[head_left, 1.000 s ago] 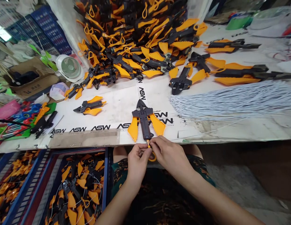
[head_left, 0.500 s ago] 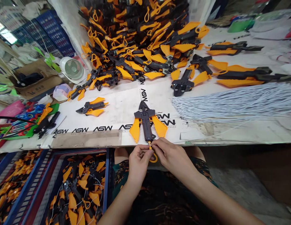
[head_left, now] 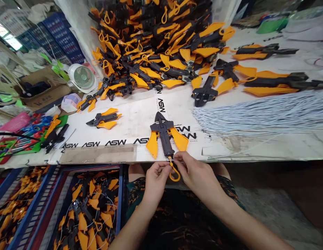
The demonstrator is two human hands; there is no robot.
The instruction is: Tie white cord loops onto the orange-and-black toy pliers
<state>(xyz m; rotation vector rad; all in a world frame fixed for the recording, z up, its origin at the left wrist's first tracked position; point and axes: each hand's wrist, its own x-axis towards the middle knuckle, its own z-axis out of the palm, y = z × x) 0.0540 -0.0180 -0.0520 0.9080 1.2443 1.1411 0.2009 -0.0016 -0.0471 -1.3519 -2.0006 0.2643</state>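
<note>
A black toy glider-like piece (head_left: 165,139) with orange wings lies on the table's front edge, nose pointing away from me. From its tail an orange loop (head_left: 175,176) hangs over the edge, between my hands. My left hand (head_left: 155,177) is closed in a pinch just left of the loop's neck. On the other side, my right hand (head_left: 194,172) pinches close to the same spot. A thin white cord crosses the neck between my fingertips; its ends are hidden in my fingers.
A large heap of similar black-and-orange pieces (head_left: 151,45) fills the back. Bundled white cords (head_left: 265,113) lie at right. One more piece (head_left: 105,119) rests at left, near a small fan (head_left: 82,77). Below the table stands a blue crate (head_left: 120,198) of pieces.
My fingers have drawn slightly apart, so the orange loop shows more fully and the white cord is visible across its neck. The view has shifted slightly.
</note>
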